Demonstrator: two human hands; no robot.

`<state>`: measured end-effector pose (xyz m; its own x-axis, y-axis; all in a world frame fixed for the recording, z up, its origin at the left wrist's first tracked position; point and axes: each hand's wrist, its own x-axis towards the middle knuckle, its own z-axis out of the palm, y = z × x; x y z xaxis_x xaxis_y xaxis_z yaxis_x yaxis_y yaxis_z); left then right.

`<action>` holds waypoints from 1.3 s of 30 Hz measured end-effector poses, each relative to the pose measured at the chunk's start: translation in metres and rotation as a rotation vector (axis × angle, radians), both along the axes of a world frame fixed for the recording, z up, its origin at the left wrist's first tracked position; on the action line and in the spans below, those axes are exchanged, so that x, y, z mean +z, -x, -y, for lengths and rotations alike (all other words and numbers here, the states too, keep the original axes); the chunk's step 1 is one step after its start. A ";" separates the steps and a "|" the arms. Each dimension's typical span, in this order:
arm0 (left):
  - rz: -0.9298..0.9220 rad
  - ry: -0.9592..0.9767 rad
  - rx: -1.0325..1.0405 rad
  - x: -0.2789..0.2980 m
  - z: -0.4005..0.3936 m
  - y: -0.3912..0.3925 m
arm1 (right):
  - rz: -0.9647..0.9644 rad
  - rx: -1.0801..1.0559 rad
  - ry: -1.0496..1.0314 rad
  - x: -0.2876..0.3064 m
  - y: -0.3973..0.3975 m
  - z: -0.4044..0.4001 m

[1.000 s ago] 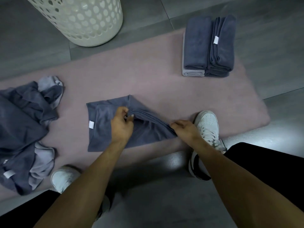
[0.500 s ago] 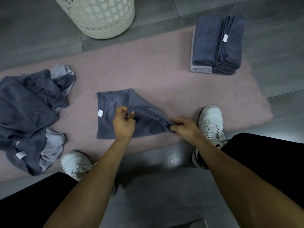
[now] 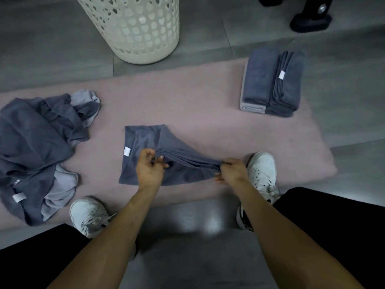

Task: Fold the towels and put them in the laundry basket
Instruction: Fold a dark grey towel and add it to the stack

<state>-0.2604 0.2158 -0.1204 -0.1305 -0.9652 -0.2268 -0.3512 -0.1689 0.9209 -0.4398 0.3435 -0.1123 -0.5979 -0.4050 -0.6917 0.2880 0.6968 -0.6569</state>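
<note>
A dark grey towel (image 3: 145,140) with a white tag lies partly folded in the middle of the pink rug (image 3: 198,101). My left hand (image 3: 149,167) pinches its lifted layered edge near the middle. My right hand (image 3: 231,172) pinches the same edge at the towel's right corner, and the edge is stretched between them. A stack of folded grey towels (image 3: 270,82) sits at the rug's far right. A heap of unfolded grey towels (image 3: 35,147) lies at the left. The white perforated laundry basket (image 3: 137,26) stands on the floor beyond the rug.
My two white sneakers (image 3: 261,174) rest on the rug's near edge, the left one (image 3: 88,215) beside the unfolded heap. A black stand base (image 3: 310,19) is at the top right. Grey tiled floor surrounds the rug.
The view has tilted up, showing more of the basket and the black base. Both hands keep their pinch, and the right hand has drawn the edge further right and tauter.
</note>
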 end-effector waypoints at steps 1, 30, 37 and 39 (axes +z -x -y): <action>0.001 0.002 -0.019 0.007 0.003 0.000 | 0.052 -0.087 0.053 0.010 0.002 0.004; 0.037 0.246 -0.254 0.301 0.028 -0.069 | -1.088 0.516 0.412 0.303 -0.001 0.004; 0.099 0.101 -0.384 0.306 0.025 -0.079 | -0.658 0.211 0.599 0.291 -0.013 0.002; 0.109 0.059 -0.387 0.307 0.031 -0.076 | -0.659 0.209 0.563 0.289 -0.008 0.007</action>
